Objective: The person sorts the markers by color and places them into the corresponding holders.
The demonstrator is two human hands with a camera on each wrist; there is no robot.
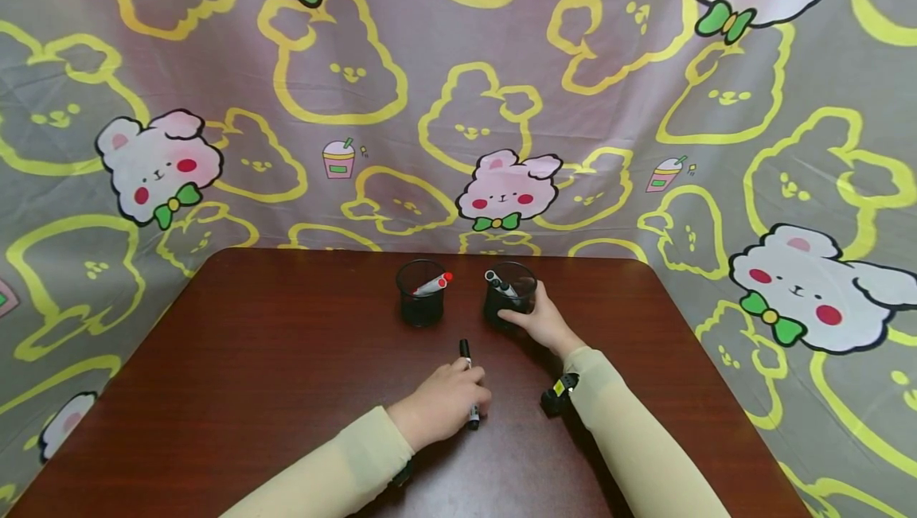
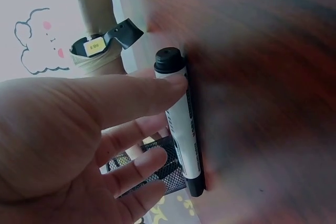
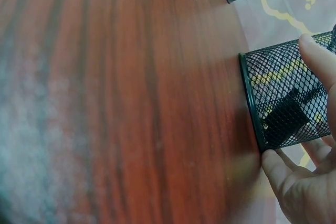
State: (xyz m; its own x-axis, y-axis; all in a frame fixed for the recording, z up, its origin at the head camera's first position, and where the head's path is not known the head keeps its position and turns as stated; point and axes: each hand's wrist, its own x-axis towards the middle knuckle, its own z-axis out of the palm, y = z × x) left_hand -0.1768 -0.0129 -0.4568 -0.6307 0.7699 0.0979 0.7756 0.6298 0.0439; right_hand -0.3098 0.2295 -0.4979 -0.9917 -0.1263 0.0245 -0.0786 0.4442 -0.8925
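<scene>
A white marker with black ends lies low over the tabletop under my left hand. In the left wrist view, the thumb presses across the marker near its upper black end, and the index finger is mostly hidden behind it. The other fingers are loosely bent beside the barrel. My right hand grips a black mesh pen holder, thumb on one side and fingers round the other and near its base. White markers with black ends lean inside this holder.
A second black mesh pen holder stands to the left, with red-capped white markers leaning in it. Both holders are near the back of the brown wooden table. Behind hangs a patterned cloth.
</scene>
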